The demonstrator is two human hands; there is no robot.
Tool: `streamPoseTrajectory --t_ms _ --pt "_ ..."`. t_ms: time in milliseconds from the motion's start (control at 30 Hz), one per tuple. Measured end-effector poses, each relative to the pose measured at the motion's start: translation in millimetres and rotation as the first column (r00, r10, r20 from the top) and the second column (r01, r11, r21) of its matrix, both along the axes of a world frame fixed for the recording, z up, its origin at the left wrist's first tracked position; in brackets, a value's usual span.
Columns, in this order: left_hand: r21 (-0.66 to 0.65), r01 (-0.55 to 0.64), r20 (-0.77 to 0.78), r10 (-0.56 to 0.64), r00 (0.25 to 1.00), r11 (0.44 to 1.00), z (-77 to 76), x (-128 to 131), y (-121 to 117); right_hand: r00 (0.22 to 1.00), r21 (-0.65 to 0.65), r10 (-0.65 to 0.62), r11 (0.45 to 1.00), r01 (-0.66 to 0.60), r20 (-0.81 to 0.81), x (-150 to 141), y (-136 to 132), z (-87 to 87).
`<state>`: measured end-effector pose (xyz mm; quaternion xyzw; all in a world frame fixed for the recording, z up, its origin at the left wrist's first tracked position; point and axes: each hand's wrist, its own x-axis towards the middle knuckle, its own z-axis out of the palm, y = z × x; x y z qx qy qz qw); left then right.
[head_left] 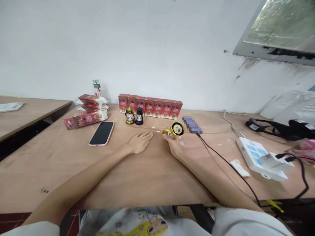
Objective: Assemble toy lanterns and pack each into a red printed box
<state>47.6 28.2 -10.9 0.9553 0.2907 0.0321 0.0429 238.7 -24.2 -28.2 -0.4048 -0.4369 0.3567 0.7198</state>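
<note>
1. Worktop (152,183), wooden, carries everything below; its back edge runs along the wall.
2. Row of red boxes (150,107) stands upright near the middle of the back edge.
3. White power strip (256,157) lies towards the right front corner.
4. Opened red boxes (86,119) lie heaped near the left back corner.
5. Left hand (140,143) rests flat mid-worktop, palm down, fingers stretched out and gripping nothing, their tips pointing towards the held lantern, near but apart from it.
6. Right hand (174,146) has its fingers clamped on the held lantern.
7. Held lantern (176,129), gold, lies tipped at the right fingertips, its round base facing the wearer; whether it touches the wood I cannot tell.
8. Gold lantern (130,116) and black lantern (139,117) stand upright side by side, before the boxed row.
</note>
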Motion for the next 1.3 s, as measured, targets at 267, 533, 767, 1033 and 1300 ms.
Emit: streamPoseTrajectory --t_ms 267,533,767,1033,1300 --pt "-0.035 -0.280 0.153 0.282 0.947 0.959 3.9 -49.7 38.9 0.983 -0.117 0.078 0.991 -0.059 0.165 -50.1 44.0 3.7" --pt "-0.081 -0.327 0.610 0.306 0.731 0.942 -2.2 -78.7 40.8 0.975 -0.082 0.003 0.996 0.016 0.221 -54.3 50.8 -0.2" --pt "0.033 -0.211 0.516 0.164 0.841 0.977 7.1 -86.8 22.2 0.953 -0.031 0.014 1.000 -0.005 0.302 -52.6 49.0 -2.5" --pt "0.204 -0.195 0.388 0.104 0.916 0.959 4.7 -82.8 21.4 0.938 -0.005 0.024 1.000 -0.024 0.347 -52.9 45.5 -0.8" --pt "0.488 -0.308 0.622 -0.078 0.779 0.817 17.6 -58.0 -21.5 0.923 -0.010 0.054 0.998 -0.054 0.380 -53.1 45.5 -5.0"
